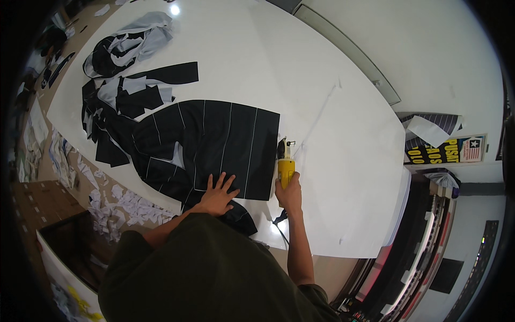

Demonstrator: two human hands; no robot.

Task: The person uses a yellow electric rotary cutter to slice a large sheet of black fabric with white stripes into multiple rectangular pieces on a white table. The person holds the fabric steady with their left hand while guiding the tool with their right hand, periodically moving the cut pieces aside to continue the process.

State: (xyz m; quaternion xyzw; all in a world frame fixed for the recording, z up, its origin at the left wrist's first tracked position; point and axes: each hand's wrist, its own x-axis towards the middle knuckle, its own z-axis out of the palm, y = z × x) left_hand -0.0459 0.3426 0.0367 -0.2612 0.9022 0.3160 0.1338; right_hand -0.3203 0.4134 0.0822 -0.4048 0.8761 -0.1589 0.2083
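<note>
Black fabric (pixel 244 150) with thin pale lines lies on the white table (pixel 343 161), with its straight right edge at the cutter. My left hand (pixel 214 196) presses flat on its lower part, fingers spread. My right hand (pixel 289 193) is closed around the body of a yellow electric fabric cutter (pixel 285 172), whose metal head is just beside the fabric's right edge; a dark cord trails below it. Black and grey offcuts (pixel 139 96) lie heaped to the upper left, and a bundle of grey and black fabric (pixel 153 40) sits beyond them.
Paper scraps (pixel 118 209) litter the floor left of the table, near an open box (pixel 64 239). A wide machine (pixel 407 263) with a long bar stands at the lower right. A wall (pixel 445 64) borders the table at right, with striped material and a yellow poster against it.
</note>
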